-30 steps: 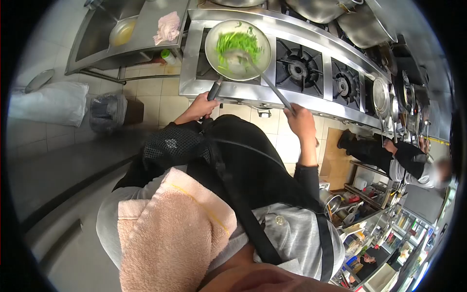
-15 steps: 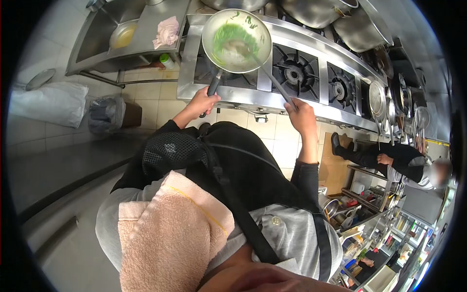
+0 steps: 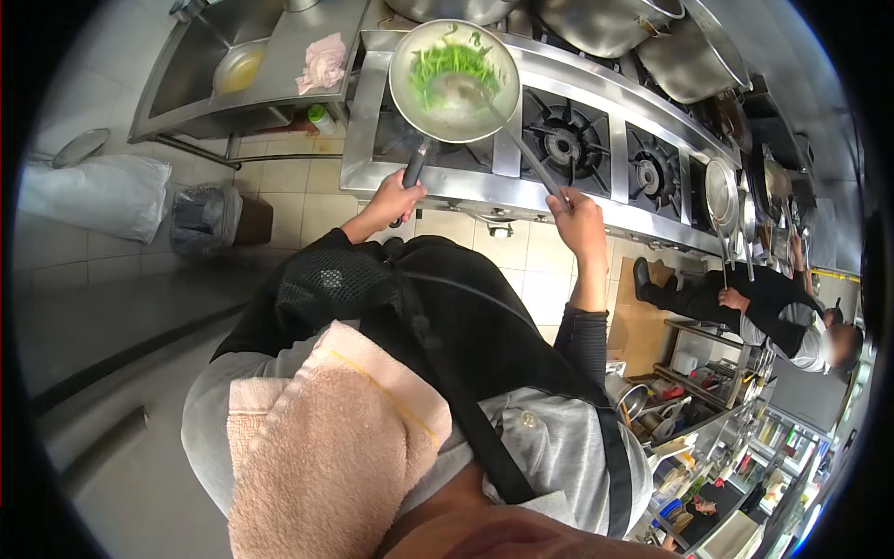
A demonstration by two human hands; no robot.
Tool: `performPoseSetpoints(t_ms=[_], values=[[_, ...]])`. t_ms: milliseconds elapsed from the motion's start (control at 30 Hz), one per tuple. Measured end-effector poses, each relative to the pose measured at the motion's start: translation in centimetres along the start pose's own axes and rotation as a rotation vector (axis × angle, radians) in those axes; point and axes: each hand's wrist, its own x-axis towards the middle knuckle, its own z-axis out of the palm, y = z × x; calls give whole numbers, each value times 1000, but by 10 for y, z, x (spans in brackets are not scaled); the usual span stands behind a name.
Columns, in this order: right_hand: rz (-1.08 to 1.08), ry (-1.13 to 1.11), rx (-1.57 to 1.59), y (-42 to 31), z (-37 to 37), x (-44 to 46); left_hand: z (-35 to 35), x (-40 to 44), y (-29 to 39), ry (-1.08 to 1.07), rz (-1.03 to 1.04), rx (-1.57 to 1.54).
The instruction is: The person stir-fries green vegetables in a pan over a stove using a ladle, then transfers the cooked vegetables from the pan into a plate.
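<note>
My left hand [image 3: 396, 200] is closed around the black handle of a light-coloured frying pan [image 3: 456, 129], which is over the left burner of the stove. Chopped green vegetables [image 3: 452, 65] lie in the pan, slightly smeared by motion. In my right hand [image 3: 579, 222] is the handle of a long metal ladle [image 3: 529, 156]. Its blurred bowl is down in the pan among the greens.
Two bare burners [image 3: 563, 142] lie right of the pan on the stove [image 3: 438, 189]. Large steel pots [image 3: 694, 61] stand behind. A sink [image 3: 177, 88] and a pink cloth [image 3: 322, 63] are at the left. Strainers [image 3: 721, 191] hang rightward, near a co-worker [image 3: 778, 303].
The greens have shifted in the pan and sit more heaped near its middle. The pan and both my hands have barely moved. The co-worker at the right has shifted, an arm now reaching toward the stove.
</note>
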Motion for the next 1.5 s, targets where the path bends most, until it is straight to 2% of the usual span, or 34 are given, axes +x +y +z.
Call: performPoseSetpoints(t_ms=[100,167,200,300,333,367,433,500,533,567,633,667,767,800,833,933,1033,1067,1167,1267,1367,1400,1433,1500], values=[[-56,39,68,-4,-3,-7,-3,-11,-44,23,0,33],[-76,8,146,18,6,-15,-9,-15,-36,-26,-33,8],[-37,-87,308,31,19,-17,-14,-8,-35,-52,-22,-1],[-99,-87,377,15,27,-10,-14,4,-26,-96,-58,-50],[-124,-110,265,8,31,0,-15,10,-26,-94,-82,-38],[-269,-6,220,20,61,14,-15,13,-29,-95,-111,-25],[-203,57,323,29,119,33,-15,16,-34,-108,-149,-90],[13,-227,286,-5,103,16,-14,17,-34,-94,-186,-163],[-101,-172,259,4,112,8,-13,11,-30,-75,-213,-205],[-80,-251,252,14,113,1,-11,8,-24,-54,-233,-251],[-151,-194,325,4,97,-28,-8,-8,-12,-40,-297,-425],[-57,-272,276,-5,88,-34,-9,-15,-11,-33,-337,-508],[-281,-189,221,39,126,-3,-17,-8,-47,-144,-288,-541],[-27,-339,226,10,100,6,-12,-13,-37,-113,-278,-486],[-185,-171,231,16,107,17,-9,-13,-37,-90,-269,-440],[-195,-37,270,16,118,44,-9,-14,-38,-34,-236,-316],[-233,-170,109,5,118,38,-9,-11,-44,-36,-202,-325],[-344,-175,37,22,117,38,-9,-11,-46,-35,-206,-311],[-260,-258,-61,30,68,39,-10,-12,-42,-21,-203,-262],[-231,-104,88,32,72,59,-10,-14,-39,-11,-199,-226],[-235,-79,183,30,123,73,-9,-9,-45,23,-177,-319],[-86,-257,192,7,110,56,-8,-8,-45,35,-185,-328],[-190,-258,74,11,111,48,-10,-8,-44,13,-186,-286],[-214,-277,167,26,94,39,-12,-10,-44,-21,-187,-217]])
